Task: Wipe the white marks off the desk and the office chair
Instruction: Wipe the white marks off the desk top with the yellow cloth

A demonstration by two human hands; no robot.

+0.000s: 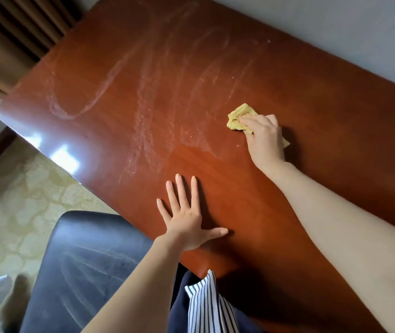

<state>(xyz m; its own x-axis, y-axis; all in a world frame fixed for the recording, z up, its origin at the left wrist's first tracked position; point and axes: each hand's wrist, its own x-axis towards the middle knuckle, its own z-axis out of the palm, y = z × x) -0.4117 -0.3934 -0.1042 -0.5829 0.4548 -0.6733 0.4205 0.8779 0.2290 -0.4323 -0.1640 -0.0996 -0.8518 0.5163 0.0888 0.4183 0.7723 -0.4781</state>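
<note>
Right now we are looking at white marks (143, 111) smeared in long loops across the far half of one red-brown desk (311, 104). They are looking pale and chalky, while the near part of the desk is shining smooth. We are gripping one yellow cloth (236, 116) in our right hand (263, 135), fingers curled round it, and pressing it on the desk just beside the marks. We are laying our left hand (187, 227) flat on the desk, fingers straight and spread, holding nothing. Our two hands are sitting well apart. One black office chair (83, 260) is standing at the desk's near edge by our left arm, showing thin white streaks (88, 267) too. A pale patterned carpet (11, 200) is lying under it.
</note>
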